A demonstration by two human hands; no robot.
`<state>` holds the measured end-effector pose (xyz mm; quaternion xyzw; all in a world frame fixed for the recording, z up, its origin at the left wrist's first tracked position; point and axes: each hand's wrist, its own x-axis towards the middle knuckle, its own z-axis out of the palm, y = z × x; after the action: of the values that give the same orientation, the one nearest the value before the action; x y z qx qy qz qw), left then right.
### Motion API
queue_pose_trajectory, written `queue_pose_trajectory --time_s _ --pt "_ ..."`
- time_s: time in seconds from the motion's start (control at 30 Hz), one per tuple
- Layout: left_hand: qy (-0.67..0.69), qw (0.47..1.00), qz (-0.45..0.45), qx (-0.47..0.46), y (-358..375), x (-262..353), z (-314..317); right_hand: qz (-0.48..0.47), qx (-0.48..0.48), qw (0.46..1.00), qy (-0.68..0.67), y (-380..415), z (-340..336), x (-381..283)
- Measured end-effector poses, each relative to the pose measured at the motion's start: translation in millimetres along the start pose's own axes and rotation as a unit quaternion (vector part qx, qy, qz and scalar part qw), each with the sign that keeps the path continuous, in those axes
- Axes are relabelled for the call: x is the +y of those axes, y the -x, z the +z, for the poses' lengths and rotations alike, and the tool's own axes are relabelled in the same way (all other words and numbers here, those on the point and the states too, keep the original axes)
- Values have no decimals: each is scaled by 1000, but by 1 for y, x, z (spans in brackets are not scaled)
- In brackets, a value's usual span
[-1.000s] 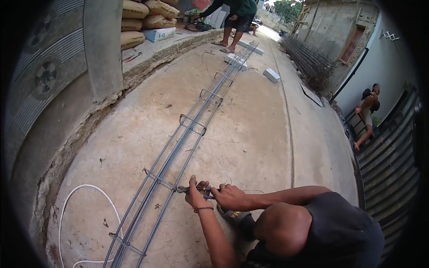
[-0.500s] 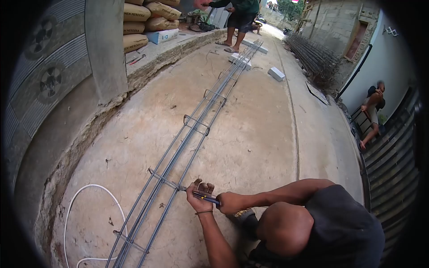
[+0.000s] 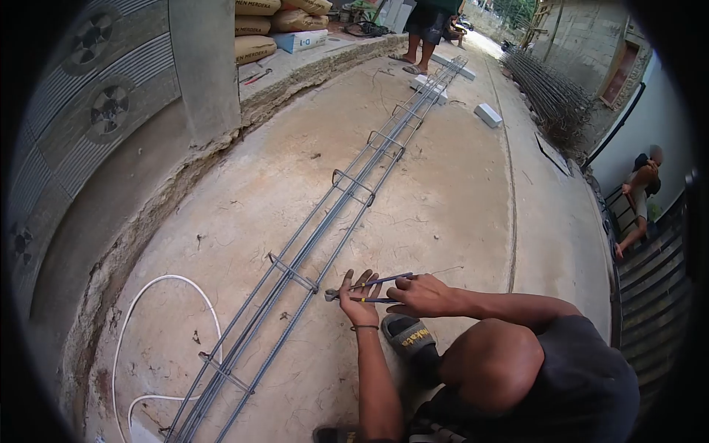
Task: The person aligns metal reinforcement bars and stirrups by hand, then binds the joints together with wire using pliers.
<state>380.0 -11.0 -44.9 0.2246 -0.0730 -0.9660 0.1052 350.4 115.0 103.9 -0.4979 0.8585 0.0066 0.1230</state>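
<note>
Neither of my hands shows in the head view. A squatting person point(image 3: 583, 376), seen from above at lower right, works beside a long rebar cage point(image 3: 295, 258) on the concrete. That person's right hand point(image 3: 425, 295) holds the spread handles of tying pincers point(image 3: 384, 299) with dark blue grips. Their left hand point(image 3: 358, 299) is palm up by the pincer head, fingers partly curled. The jaws are just right of the cage, apart from the bars. Square stirrups point(image 3: 293, 272) cross the long bars at intervals.
A white hose or cable point(image 3: 124, 325) loops on the left. Cement bags point(image 3: 255, 49) and red-handled pliers point(image 3: 258, 75) lie on the raised ledge. Light blocks point(image 3: 487, 115) sit farther off. Another person stands at the cage's far end; one more sits by the right wall point(image 3: 639, 188).
The squatting person's hands have drawn back from the cage, and the pincer handles have spread apart. My view has shifted, so the scene sits farther right in it.
</note>
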Motion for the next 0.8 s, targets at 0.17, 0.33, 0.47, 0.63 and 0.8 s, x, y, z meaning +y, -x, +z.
queue_pose_trajectory --time_s 0.17,0.33,0.47,0.63,0.8 --pt "-148 917 23 369 6 -30 -3 -38 67 977 -197 7 11 57" --pt "-35 936 -100 336 29 -8 33 60 -135 858 -493 -5 -30 76" --pt "16 974 118 190 38 10 55 54 -63 837 -541 -18 -7 101" --pt "-66 933 301 187 32 15 110 80 -25 818 -569 -47 85 106" --pt "-364 913 78 168 22 77 76 -145 -150 859 -467 -57 75 113"
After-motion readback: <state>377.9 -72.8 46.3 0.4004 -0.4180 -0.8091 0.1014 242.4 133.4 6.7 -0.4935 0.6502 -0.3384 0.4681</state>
